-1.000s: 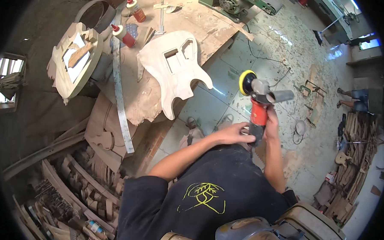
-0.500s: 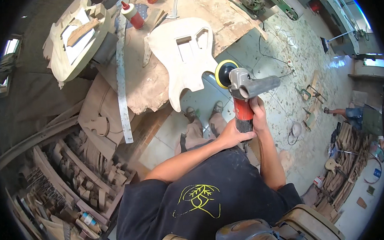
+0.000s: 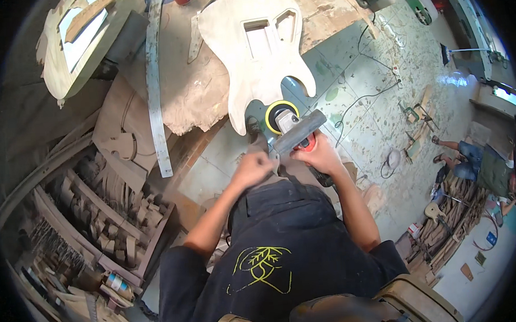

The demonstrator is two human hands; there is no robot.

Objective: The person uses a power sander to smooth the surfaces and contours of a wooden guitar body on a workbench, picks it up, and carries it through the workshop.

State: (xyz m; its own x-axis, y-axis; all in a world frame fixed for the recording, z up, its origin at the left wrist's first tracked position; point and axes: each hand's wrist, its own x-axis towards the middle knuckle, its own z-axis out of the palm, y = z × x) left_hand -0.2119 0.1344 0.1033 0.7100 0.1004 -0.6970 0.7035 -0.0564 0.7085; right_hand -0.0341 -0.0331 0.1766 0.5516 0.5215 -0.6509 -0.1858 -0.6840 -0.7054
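Observation:
A polisher (image 3: 285, 120) with a round yellow-edged pad and a thick grey side handle is in front of my body. My right hand (image 3: 321, 154) is wrapped round its red body. My left hand (image 3: 254, 170) is off the tool, just left of the handle's lower end, its fingers curled with nothing visible in them. Just beyond the pad lies a pale wooden guitar body (image 3: 253, 43) with cut-out cavities, its horns jutting past the bench edge. The pad is close to the inner edge between the horns; I cannot tell whether they touch.
The guitar body rests on a worn wooden bench (image 3: 200, 100). A long metal ruler (image 3: 156, 102) lies left of it. Another carved body (image 3: 80, 51) stands far left. Wood offcuts (image 3: 108, 225) fill a bin at left. A cable (image 3: 362, 99) crosses the floor. Another person (image 3: 477, 160) is at far right.
My left hand has let go of the polisher's body and moved left. The polisher has swung down and left, its side handle now slanting toward my left hand. The guitar body appears lower and larger.

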